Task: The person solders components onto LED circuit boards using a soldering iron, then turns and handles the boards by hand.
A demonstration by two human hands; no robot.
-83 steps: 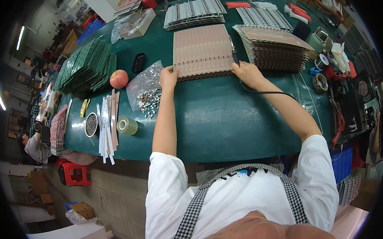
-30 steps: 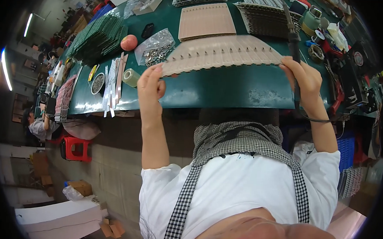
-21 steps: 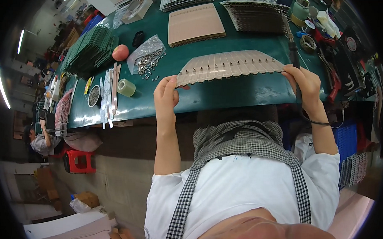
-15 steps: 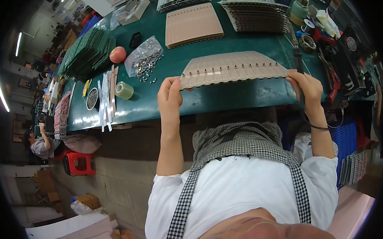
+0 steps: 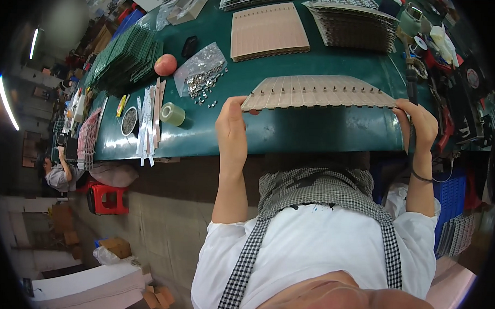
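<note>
A beige ribbed panel (image 5: 319,90), with a row of small dark studs across it, is held up in front of my body above the near edge of the table. My left hand (image 5: 232,128) pinches its left corner between thumb and fingers. At the opposite corner, my right hand (image 5: 418,125) grips it the same way. The panel is tilted, so its face looks foreshortened. Beyond it lies a stack of similar pinkish-beige panels (image 5: 270,32) on the green table (image 5: 215,137).
Left on the table are a clear bag of small metal parts (image 5: 202,76), an apple (image 5: 165,65), green mesh sheets (image 5: 122,60), a tape roll (image 5: 173,114), thin strips (image 5: 146,124) and a bowl (image 5: 130,121). Another panel stack (image 5: 352,30) stands far right, near a cable (image 5: 411,78).
The panel has tipped, so less of its face shows; both hands still hold its corners. The whole view has shifted slightly, moving the table things to the right in the picture.
</note>
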